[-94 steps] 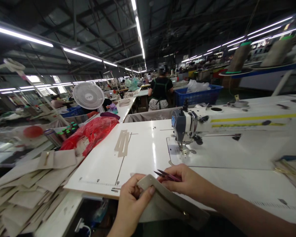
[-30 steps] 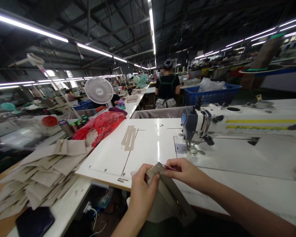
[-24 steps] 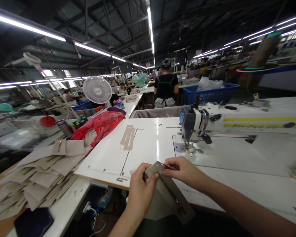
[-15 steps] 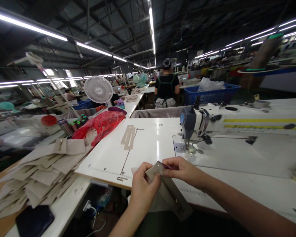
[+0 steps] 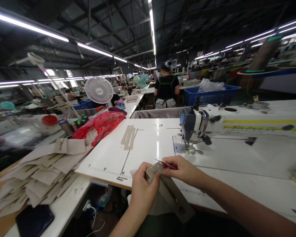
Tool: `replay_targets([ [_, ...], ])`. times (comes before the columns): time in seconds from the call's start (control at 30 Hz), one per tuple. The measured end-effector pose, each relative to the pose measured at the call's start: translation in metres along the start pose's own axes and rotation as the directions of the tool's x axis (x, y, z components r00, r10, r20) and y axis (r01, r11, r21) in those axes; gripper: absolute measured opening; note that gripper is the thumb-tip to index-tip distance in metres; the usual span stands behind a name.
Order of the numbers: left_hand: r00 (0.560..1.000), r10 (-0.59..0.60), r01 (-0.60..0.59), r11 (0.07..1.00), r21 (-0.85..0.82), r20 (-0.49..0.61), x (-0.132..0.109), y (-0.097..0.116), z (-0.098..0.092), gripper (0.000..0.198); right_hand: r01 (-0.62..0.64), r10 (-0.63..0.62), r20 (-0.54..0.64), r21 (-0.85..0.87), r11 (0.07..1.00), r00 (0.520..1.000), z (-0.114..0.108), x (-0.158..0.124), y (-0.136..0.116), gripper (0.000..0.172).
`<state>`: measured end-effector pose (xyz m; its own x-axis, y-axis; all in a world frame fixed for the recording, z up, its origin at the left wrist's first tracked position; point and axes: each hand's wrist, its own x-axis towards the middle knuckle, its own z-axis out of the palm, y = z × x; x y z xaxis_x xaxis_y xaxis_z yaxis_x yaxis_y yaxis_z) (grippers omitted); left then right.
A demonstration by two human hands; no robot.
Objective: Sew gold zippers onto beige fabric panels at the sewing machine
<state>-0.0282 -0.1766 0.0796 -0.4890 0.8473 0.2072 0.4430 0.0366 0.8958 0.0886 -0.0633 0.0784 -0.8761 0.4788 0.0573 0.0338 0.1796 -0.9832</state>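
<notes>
My left hand [image 5: 145, 186] is closed on the top corner of a beige fabric piece [image 5: 166, 189], thumb in front. The piece hangs down over my lap at the table edge, and a metal zipper pull [image 5: 178, 202] shows in a slot near its lower end. In my right hand [image 5: 180, 169] is a slim dark-red pointed tool that looks like tweezers [image 5: 169, 165], its tip pointing left just above the fabric corner. The right fingertips also touch the fabric's edge. A sewing machine [image 5: 193, 123] stands beyond my right hand, its needle area apart from the fabric.
Beige strips [image 5: 129, 137] lie on the white table [image 5: 148, 144]. To the left are a heap of beige pieces [image 5: 46, 171], a dark phone [image 5: 34, 220], a red plastic bag [image 5: 101, 123] and thread spools [image 5: 75, 125]. Ahead, a person [image 5: 166, 87] stands near a blue crate [image 5: 212, 95].
The tool in my right hand has shifted slightly, its tip now lifted a little off the fabric corner. My left hand keeps its hold in nearly the same place.
</notes>
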Motion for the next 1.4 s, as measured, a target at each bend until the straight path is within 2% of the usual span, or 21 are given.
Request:
replay_targets([
  [0.13,0.997,0.068,-0.062,0.993,0.103,-0.047,0.001,0.001,0.005,0.008,-0.007,-0.004,0.089,0.117,0.993,0.996,-0.005,0.002,0.003,0.038],
  [0.2,0.994,0.093,-0.086,0.989,0.119,-0.055,0.003,0.002,0.004,0.008,-0.034,0.019,0.087,0.167,0.985,0.996,-0.005,0.003,0.003,0.038],
  [0.27,0.996,0.082,-0.080,0.992,0.098,-0.017,0.004,0.002,0.002,0.008,-0.067,0.060,0.045,0.189,0.980,0.997,-0.005,0.003,0.002,0.038],
  [0.37,0.998,0.040,-0.043,0.997,0.068,0.038,0.006,0.003,-0.002,0.012,-0.094,0.104,-0.046,0.189,0.978,0.994,-0.002,0.003,0.002,0.039],
  [0.43,0.999,0.030,-0.031,0.997,0.069,0.015,0.005,0.003,-0.003,0.013,-0.081,0.093,-0.069,0.160,0.984,0.993,-0.001,0.002,0.001,0.040],
  [0.6,0.999,0.033,-0.032,0.999,0.044,-0.038,0.007,0.000,0.003,0.009,-0.032,0.032,0.001,0.065,0.997,0.999,-0.002,0.002,0.001,0.041],
  [0.7,0.996,-0.068,0.075,0.986,-0.149,0.057,0.012,-0.006,0.003,0.015,-0.058,0.061,-0.047,0.064,0.996,0.997,-0.004,0.003,0.003,0.039],
  [0.8,0.963,-0.185,0.249,0.889,-0.385,0.195,0.017,-0.012,-0.002,0.027,-0.049,0.045,-0.148,-0.026,0.998,0.988,-0.006,0.001,0.006,0.030],
  [0.93,0.931,-0.244,0.354,0.779,-0.518,0.271,0.017,-0.011,-0.007,0.034,-0.043,0.002,-0.222,-0.180,0.983,0.975,-0.006,-0.003,0.004,0.020],
  [1.03,0.917,-0.258,0.393,0.720,-0.572,0.304,0.013,-0.008,-0.008,0.035,-0.051,-0.002,-0.230,-0.225,0.973,0.973,-0.006,-0.005,0.001,0.018],
  [1.17,0.907,-0.252,0.413,0.688,-0.596,0.337,0.008,-0.005,-0.010,0.035,-0.050,-0.002,-0.202,-0.251,0.967,0.979,-0.007,-0.005,-0.003,0.017],
  [1.27,0.900,-0.252,0.424,0.694,-0.583,0.355,0.007,-0.003,-0.014,0.035,-0.035,-0.005,-0.148,-0.263,0.964,0.989,-0.008,-0.005,-0.007,0.014],
  [1.4,0.903,-0.254,0.410,0.752,-0.515,0.347,0.012,-0.001,-0.018,0.034,-0.025,0.012,-0.061,-0.227,0.974,0.998,-0.008,-0.002,-0.014,0.015],
])
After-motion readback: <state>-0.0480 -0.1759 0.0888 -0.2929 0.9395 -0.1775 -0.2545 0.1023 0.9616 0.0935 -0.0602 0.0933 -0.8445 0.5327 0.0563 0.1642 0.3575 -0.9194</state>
